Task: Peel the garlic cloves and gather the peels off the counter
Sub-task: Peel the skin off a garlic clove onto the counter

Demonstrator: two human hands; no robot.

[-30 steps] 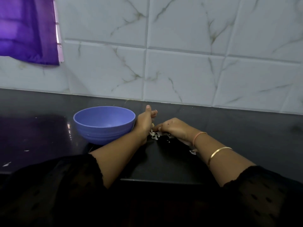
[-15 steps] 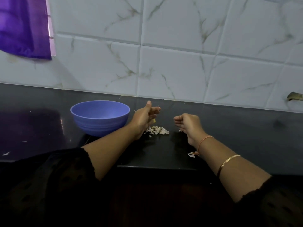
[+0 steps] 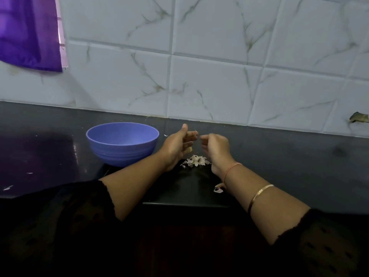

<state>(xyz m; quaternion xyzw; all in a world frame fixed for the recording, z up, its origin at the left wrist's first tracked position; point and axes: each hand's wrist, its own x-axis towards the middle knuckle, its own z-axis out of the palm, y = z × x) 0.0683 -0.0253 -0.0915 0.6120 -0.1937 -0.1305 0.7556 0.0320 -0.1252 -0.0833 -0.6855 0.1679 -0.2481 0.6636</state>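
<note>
Beside the round blue plastic bowl [image 3: 122,143], my left hand [image 3: 176,145] is gripping a pale garlic clove [image 3: 190,150], what my right hand [image 3: 215,147] holds I cannot tell, papery white peels [image 3: 195,161] lying ungathered.

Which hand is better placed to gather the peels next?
Likely right: the right hand hangs beside the peel pile, a stray peel by its wrist; the left hand grips a garlic clove.

It's dim and cool. The white tiled wall [image 3: 219,86] at the far side is brightest; the dark counter [image 3: 299,166] shows a purple sheen at the left and a thin glint by the bowl [image 3: 121,151]. My sleeves [image 3: 50,226] nearby sink into black. Tile lines bow toward the edges.
</note>
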